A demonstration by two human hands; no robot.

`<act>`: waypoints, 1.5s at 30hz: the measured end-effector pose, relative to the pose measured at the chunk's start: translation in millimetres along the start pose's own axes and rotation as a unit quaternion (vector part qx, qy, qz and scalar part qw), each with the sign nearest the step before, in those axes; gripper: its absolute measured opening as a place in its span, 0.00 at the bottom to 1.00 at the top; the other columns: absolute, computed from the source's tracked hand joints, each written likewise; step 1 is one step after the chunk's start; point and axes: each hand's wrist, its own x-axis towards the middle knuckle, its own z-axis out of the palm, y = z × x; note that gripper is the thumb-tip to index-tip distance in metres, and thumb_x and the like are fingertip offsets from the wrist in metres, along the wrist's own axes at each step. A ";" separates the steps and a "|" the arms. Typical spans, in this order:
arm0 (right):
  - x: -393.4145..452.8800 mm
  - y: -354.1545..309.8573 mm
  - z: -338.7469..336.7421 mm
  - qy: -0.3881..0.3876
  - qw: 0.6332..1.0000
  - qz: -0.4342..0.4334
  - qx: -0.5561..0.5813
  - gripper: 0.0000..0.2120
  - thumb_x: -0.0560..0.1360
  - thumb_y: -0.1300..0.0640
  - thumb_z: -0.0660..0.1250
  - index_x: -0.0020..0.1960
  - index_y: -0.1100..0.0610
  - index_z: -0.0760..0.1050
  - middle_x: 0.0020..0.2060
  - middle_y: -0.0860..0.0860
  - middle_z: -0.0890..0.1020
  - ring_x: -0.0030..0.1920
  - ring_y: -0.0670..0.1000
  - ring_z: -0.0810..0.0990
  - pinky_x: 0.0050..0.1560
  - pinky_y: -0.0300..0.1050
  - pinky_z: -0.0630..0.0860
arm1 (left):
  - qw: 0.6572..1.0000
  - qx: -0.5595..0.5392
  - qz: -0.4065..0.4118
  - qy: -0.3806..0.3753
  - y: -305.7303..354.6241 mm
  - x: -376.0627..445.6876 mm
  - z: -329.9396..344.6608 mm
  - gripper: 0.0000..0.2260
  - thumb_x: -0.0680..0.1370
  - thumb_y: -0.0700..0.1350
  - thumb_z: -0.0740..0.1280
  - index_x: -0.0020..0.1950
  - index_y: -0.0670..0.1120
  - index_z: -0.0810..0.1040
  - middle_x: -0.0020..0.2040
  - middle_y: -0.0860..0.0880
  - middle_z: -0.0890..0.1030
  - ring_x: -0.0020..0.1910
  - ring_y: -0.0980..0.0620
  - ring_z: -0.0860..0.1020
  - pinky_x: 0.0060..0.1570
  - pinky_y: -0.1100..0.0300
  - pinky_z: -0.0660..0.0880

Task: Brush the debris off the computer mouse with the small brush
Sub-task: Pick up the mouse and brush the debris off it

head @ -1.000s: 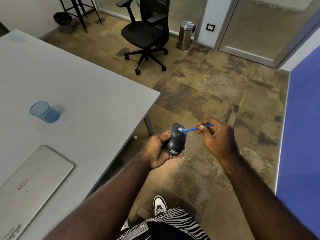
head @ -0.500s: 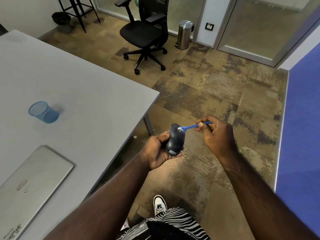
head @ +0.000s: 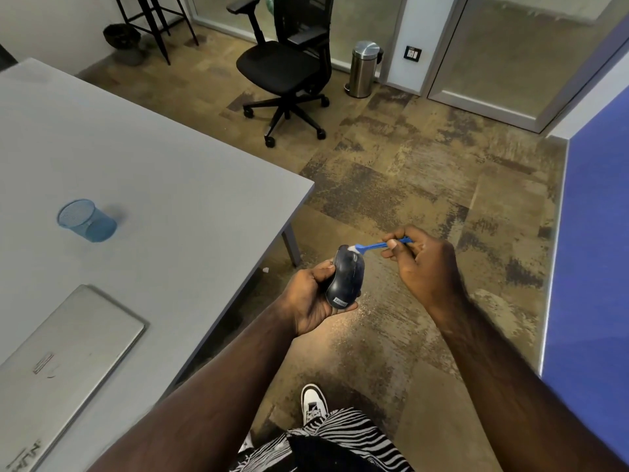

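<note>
While the mouse (head: 347, 279) stays upright in the left hand (head: 315, 298), off the table (head: 170, 185) corner over the floor, the brush (head: 372, 247) has crept from its upper side to its top end, bristles touching there. Fingers of the right hand (head: 425, 264) still pinch the blue handle; left fingers wrap the mouse.

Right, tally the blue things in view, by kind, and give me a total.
Small brush with blue handle, held in the right hand, its white tip on the mouse in the left hand: 1
Blue mesh cup, lying on its side on the table: 1
Blue wall panel at the right: 1
Total: 3
</note>
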 end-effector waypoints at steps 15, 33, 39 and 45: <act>-9.2 2.1 6.9 -0.036 0.997 -0.027 0.059 0.07 0.76 0.49 0.63 0.47 0.37 0.77 0.34 0.40 0.84 0.35 0.41 0.85 0.33 0.48 0.83 | 0.998 -0.053 -0.003 0.025 4.6 0.2 -4.6 0.18 0.82 0.44 0.52 0.70 0.46 0.72 0.64 0.38 0.75 0.50 0.42 0.79 0.43 0.48 0.80; -4.0 -2.3 10.7 -0.001 1.000 -0.006 0.029 0.09 0.78 0.57 0.66 0.51 0.44 0.78 0.36 0.42 0.85 0.37 0.40 0.85 0.36 0.41 0.82 | 1.000 -0.004 -0.009 0.025 1.4 -0.2 -0.3 0.18 0.82 0.41 0.53 0.70 0.47 0.72 0.56 0.42 0.77 0.46 0.45 0.77 0.49 0.47 0.74; -13.4 -0.7 8.7 -0.108 0.993 -0.037 0.041 0.05 0.74 0.50 0.66 0.46 0.48 0.79 0.34 0.46 0.85 0.32 0.51 0.84 0.27 0.49 0.79 | 1.000 -0.020 0.006 0.013 2.8 -1.5 2.8 0.18 0.82 0.42 0.52 0.71 0.46 0.69 0.62 0.39 0.75 0.47 0.44 0.78 0.44 0.48 0.78; -18.6 -0.9 7.9 -0.039 0.995 -0.042 0.081 0.07 0.76 0.57 0.65 0.50 0.48 0.79 0.37 0.41 0.85 0.34 0.37 0.83 0.35 0.31 0.77 | 0.999 -0.034 0.017 0.039 8.0 0.7 0.3 0.19 0.82 0.43 0.52 0.72 0.47 0.69 0.60 0.40 0.77 0.50 0.43 0.79 0.49 0.44 0.77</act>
